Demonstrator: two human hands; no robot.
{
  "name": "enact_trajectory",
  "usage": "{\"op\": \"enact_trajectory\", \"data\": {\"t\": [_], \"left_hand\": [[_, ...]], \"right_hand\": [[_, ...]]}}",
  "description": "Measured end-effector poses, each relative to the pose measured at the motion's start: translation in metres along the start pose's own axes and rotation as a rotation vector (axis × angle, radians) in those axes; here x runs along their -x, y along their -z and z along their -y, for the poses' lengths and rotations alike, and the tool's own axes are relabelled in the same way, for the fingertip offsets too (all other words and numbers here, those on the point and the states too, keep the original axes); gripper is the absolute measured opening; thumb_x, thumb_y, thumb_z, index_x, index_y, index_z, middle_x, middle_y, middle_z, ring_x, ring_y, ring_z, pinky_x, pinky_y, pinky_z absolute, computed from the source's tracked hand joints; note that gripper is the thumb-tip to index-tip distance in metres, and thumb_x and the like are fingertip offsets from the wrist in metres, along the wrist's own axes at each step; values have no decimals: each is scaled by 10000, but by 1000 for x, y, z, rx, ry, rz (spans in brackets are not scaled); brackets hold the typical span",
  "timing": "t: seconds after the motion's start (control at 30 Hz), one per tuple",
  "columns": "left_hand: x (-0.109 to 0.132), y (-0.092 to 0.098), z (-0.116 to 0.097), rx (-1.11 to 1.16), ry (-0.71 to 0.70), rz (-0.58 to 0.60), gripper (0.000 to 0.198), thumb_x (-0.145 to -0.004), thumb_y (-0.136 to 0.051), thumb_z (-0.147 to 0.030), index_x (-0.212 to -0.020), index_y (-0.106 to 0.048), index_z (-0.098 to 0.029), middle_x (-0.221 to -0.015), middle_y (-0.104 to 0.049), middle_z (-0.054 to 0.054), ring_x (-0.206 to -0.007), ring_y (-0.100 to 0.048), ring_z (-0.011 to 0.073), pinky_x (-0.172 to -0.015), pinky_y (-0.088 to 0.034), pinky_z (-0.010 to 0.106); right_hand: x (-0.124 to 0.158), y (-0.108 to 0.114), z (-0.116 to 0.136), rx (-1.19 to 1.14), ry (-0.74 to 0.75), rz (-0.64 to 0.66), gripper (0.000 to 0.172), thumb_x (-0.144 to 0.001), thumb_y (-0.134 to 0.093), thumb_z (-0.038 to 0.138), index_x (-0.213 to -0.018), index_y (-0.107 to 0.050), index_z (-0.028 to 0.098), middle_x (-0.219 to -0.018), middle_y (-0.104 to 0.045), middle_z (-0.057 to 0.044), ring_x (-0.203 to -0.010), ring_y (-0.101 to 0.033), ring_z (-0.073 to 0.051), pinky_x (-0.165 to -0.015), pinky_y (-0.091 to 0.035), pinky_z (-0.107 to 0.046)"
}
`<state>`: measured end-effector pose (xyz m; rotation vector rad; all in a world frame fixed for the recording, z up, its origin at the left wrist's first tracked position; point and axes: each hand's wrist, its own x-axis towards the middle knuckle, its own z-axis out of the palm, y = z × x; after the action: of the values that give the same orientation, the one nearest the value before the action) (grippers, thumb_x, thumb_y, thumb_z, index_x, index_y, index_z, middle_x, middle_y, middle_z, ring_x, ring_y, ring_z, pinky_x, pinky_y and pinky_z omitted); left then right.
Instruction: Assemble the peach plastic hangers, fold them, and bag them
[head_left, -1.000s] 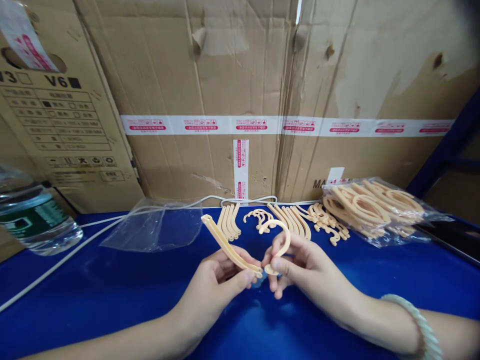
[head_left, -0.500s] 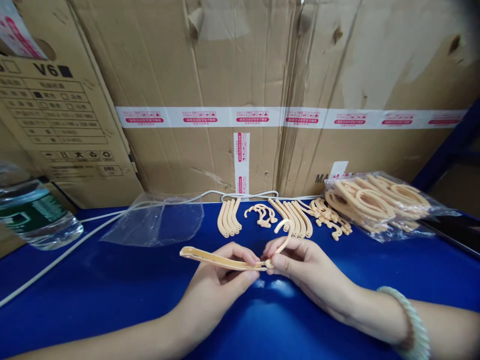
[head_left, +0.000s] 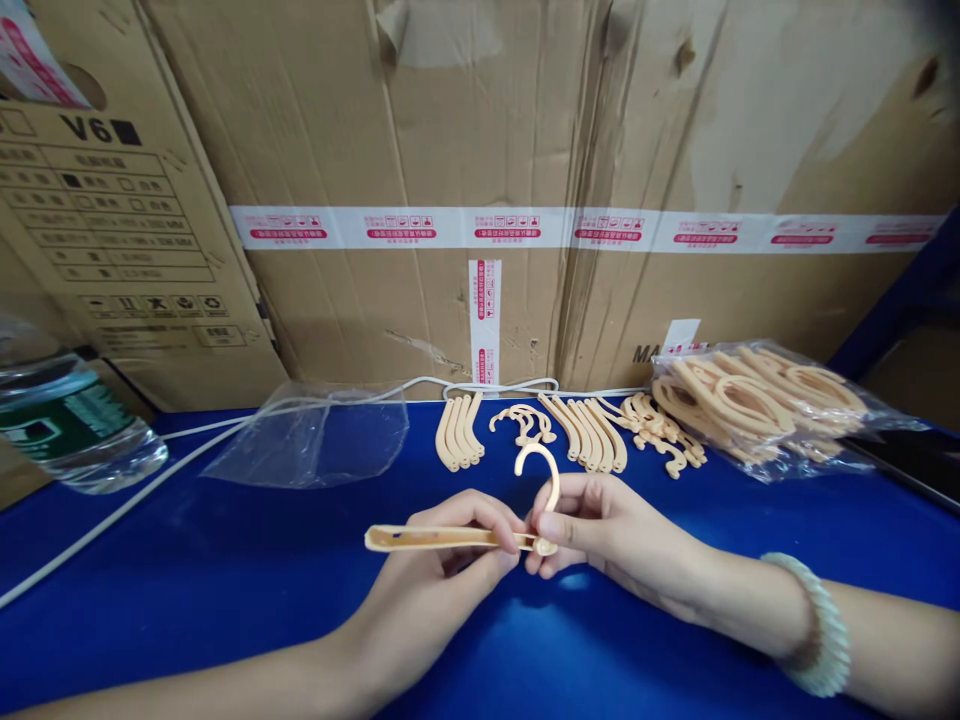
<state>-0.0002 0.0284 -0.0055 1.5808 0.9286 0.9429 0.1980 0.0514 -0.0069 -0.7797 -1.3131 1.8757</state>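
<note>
My left hand pinches a beige plastic hanger arm, held about level above the blue table with its hollow side showing. Between the thumb and fingers of my right hand is a beige hanger hook, its curve upward and open to the left. The hook's knobbed base meets the right end of the arm; whether the two are locked together I cannot tell. Behind my hands lie a row of hanger arms, some loose hooks, a second row of arms and a pile of small hook pieces.
A clear plastic bag of hanger parts lies at the back right. On the left are an empty clear bag, a white cable and a water bottle. Large cardboard boxes stand along the back of the blue table.
The hook has turned so that it stands more upright, and its base sits slightly lower. The arm has rotated to nearly level. Both hands keep their hold.
</note>
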Motion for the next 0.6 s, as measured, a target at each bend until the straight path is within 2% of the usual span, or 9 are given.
{"op": "enact_trajectory", "data": {"t": [0.23, 0.4, 0.6], "left_hand": [[-1, -4, 5, 88, 45, -6, 92, -832, -640, -231, -761, -590, -200, -887, -650, -8, -823, -626, 150, -756, -476, 263], [0, -5, 4, 66, 69, -3, 84, -814, -648, -228, -758, -596, -194, -855, -662, -4, -806, -630, 158, -746, -476, 275], [0, -7, 3, 157, 107, 11, 70, -777, -680, -208, -761, -614, -190, -832, -692, -13, -809, -670, 157, -773, -502, 275]], "right_hand": [[2, -2, -2, 19, 30, -50, 286, -734, -800, 343, -757, -602, 138, -662, -688, -15, -624, -692, -113, -597, -560, -181], [2, -5, -4, 63, 41, -81, 330, -697, -822, 367, -726, -585, 138, -639, -684, -11, -573, -681, -110, -528, -540, -167], [2, -9, -4, 65, 57, -101, 354, -631, -867, 325, -708, -576, 138, -601, -672, -1, -534, -662, -106, -515, -533, -175]]}}
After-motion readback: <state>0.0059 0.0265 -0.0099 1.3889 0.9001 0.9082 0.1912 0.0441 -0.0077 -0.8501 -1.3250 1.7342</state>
